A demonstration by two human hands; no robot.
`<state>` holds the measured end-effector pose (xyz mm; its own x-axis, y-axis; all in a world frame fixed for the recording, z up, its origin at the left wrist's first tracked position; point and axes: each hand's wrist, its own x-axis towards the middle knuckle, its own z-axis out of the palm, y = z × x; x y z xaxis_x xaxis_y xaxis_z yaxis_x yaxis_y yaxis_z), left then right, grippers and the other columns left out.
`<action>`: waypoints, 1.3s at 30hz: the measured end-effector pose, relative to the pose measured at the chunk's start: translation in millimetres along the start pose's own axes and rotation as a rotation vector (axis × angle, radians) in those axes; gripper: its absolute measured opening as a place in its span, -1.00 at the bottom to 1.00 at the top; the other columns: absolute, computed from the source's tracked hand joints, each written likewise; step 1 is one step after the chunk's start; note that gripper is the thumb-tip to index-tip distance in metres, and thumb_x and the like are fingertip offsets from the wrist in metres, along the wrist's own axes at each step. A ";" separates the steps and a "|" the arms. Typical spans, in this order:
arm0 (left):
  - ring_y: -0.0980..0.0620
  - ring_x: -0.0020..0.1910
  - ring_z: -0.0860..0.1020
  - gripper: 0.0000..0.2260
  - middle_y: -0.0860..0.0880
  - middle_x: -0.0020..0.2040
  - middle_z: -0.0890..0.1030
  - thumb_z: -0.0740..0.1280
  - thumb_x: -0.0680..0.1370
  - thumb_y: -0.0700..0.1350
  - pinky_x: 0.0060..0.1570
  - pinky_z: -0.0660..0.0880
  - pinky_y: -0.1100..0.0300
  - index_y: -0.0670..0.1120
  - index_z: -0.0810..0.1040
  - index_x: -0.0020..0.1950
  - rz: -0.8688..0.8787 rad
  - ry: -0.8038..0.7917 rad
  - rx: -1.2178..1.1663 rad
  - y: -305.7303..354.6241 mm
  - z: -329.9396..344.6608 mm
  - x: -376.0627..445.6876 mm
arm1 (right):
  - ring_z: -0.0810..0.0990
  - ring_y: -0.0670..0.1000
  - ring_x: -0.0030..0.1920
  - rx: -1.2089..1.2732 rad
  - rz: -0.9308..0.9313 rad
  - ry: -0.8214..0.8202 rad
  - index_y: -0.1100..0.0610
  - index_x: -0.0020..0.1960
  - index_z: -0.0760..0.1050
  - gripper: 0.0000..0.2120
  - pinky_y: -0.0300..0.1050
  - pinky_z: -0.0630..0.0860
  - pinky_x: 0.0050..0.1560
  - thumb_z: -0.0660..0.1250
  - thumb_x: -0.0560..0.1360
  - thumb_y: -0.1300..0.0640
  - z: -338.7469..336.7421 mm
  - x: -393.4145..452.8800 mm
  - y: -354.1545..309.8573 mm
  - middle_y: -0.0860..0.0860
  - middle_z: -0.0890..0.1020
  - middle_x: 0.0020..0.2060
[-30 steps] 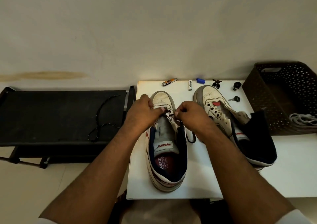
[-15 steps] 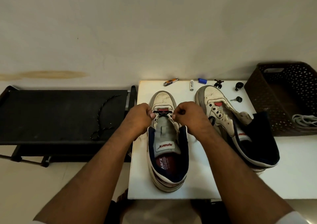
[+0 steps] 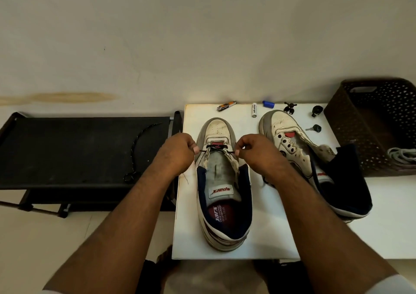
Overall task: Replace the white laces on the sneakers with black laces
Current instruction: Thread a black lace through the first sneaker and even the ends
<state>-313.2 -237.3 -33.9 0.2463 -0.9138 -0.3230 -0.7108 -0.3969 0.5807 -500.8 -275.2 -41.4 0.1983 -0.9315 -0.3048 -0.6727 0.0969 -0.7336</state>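
Note:
A worn white sneaker (image 3: 222, 187) stands toe-away on the white table (image 3: 270, 233). A black lace (image 3: 215, 150) crosses its lowest eyelets. My left hand (image 3: 177, 153) pinches one end of that lace at the sneaker's left side. My right hand (image 3: 256, 153) pinches the other end at its right side. Both ends are drawn taut sideways. A second sneaker (image 3: 299, 158), without a lace, lies tilted at the right. A second black lace (image 3: 139, 149) lies on the black cot.
A black cot (image 3: 67, 149) stands left of the table. A brown perforated basket (image 3: 378, 124) at the right holds white laces (image 3: 403, 155). Along the table's far edge lie a nail clipper (image 3: 226, 106), a battery (image 3: 254, 110), a blue cap (image 3: 268, 104) and keys (image 3: 314, 128).
Both hands have moved apart sideways, drawing the black lace taut across the lowest eyelets. The loose loop of lace beside my right hand is gone from view.

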 end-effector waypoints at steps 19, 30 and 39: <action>0.12 0.04 0.47 -0.80 -0.09 0.13 0.62 0.23 0.62 -0.26 0.01 0.31 0.27 -0.13 0.65 0.07 0.010 -0.106 -0.184 12.2 1.0 -3.5 | 0.55 0.08 0.17 -0.301 -0.059 -0.128 0.05 0.25 0.57 -0.65 -0.21 0.42 0.10 0.17 0.58 0.31 2.3 -16.5 -8.4 0.08 0.59 0.22; 0.00 0.18 0.46 -0.82 0.00 0.22 0.53 0.28 0.60 0.02 0.17 0.38 0.06 0.06 0.58 0.16 0.110 -0.010 0.106 10.4 -2.6 -4.4 | 0.57 -0.06 -0.13 0.036 0.003 -0.186 0.06 0.13 0.63 -0.76 -0.21 0.44 -0.14 0.25 0.58 0.24 -15.5 -17.3 -22.0 0.05 0.66 0.01; 0.04 -0.03 0.56 -0.38 0.11 0.06 0.68 -0.08 0.44 0.43 -0.08 0.39 0.08 0.14 0.64 0.05 0.180 -0.393 -0.684 42.6 -17.5 -26.3 | 0.65 0.00 -0.21 1.244 -0.232 -0.244 0.19 0.04 0.54 -0.80 -0.16 0.60 -0.20 0.17 0.55 0.36 -42.4 -22.6 -48.7 0.15 0.66 0.04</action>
<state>-338.4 -231.7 12.4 -0.1734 -0.9221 -0.3460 -0.1258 -0.3277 0.9364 -502.7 -273.7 26.9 0.4335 -0.8956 -0.1001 0.4821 0.3243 -0.8138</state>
